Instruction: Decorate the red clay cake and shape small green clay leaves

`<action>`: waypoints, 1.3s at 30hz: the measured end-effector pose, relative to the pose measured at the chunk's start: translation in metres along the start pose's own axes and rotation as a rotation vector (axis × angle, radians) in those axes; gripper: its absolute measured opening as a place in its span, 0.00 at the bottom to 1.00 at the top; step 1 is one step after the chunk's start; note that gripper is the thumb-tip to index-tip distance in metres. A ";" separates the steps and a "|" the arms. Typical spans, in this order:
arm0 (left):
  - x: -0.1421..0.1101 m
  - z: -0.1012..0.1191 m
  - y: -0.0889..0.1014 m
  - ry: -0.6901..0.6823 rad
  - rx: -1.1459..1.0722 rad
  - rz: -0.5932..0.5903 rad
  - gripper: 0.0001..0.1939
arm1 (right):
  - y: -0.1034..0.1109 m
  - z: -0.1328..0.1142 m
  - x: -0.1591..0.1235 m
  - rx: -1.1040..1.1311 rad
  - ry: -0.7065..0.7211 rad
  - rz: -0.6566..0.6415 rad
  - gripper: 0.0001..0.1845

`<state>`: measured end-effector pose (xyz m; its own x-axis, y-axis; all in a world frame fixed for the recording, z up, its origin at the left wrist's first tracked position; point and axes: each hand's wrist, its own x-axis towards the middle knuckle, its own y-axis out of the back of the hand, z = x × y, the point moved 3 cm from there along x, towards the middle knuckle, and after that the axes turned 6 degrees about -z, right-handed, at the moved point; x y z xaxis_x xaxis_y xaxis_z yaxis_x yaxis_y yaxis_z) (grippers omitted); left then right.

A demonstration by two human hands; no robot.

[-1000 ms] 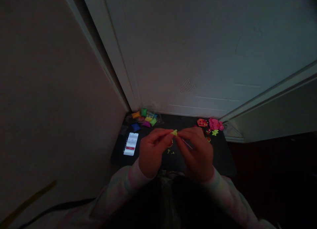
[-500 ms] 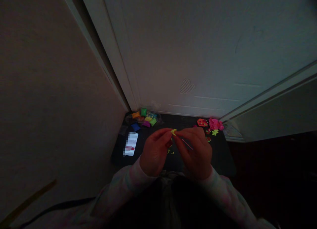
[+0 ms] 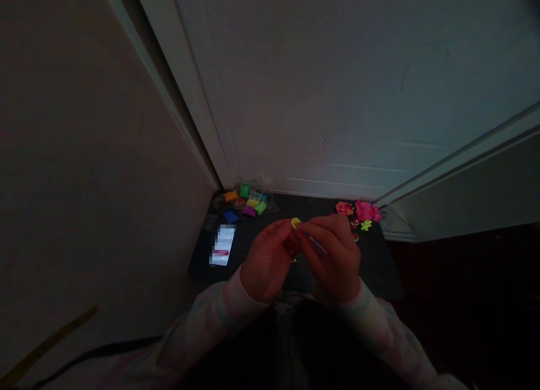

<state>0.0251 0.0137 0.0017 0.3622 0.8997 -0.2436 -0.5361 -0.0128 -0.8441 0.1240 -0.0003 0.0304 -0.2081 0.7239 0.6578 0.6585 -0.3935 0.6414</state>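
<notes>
Between my two hands, over the middle of the dark table (image 3: 375, 272), is a small yellow piece of modelling clay (image 3: 296, 223). My left hand (image 3: 266, 260) is closed, pinching the clay at its fingertips. My right hand (image 3: 335, 255) is closed too, its fingertips against the clay's right side. A thin pale stick (image 3: 318, 244) pokes out between my right fingers; its far tip is hidden. Tiny yellow bits (image 3: 294, 260) lie on the table below, partly covered by my left hand.
Colourful clay packets (image 3: 248, 201) in clear plastic lie at the back left, with a lit phone (image 3: 223, 245) in front. At the back right sit a pink clay flower (image 3: 368, 211), a red-orange piece (image 3: 345, 208) and a yellow-green flower (image 3: 366, 225). A white door (image 3: 316, 97) rises behind the table.
The yellow clay has turned and now looks more rounded between my fingertips. My left fingers have shifted, with the thumb lower, covering more of the yellow bits. My right hand has barely moved.
</notes>
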 end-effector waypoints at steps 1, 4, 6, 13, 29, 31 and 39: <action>0.000 0.000 0.000 0.004 0.001 -0.004 0.03 | 0.000 0.000 0.000 -0.006 0.004 -0.003 0.13; 0.001 0.000 0.001 -0.003 0.019 -0.010 0.04 | 0.000 0.001 0.001 -0.025 0.011 -0.013 0.12; 0.001 0.000 0.001 -0.006 0.040 -0.010 0.04 | 0.000 0.002 0.001 -0.036 0.015 -0.021 0.12; 0.000 0.000 0.001 -0.011 0.104 0.023 0.04 | -0.001 0.001 0.001 -0.053 -0.003 -0.060 0.10; 0.000 0.000 0.007 -0.080 0.152 0.029 0.04 | -0.001 0.003 0.001 0.117 -0.145 -0.026 0.06; 0.000 0.001 0.006 -0.073 0.183 0.039 0.05 | -0.001 0.004 0.000 0.144 -0.147 -0.029 0.06; 0.001 0.006 0.007 -0.051 0.228 0.047 0.04 | 0.001 0.004 0.002 0.149 -0.113 -0.064 0.09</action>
<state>0.0174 0.0171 -0.0013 0.2964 0.9216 -0.2507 -0.7117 0.0380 -0.7014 0.1268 0.0029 0.0308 -0.1761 0.8072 0.5633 0.7482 -0.2621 0.6095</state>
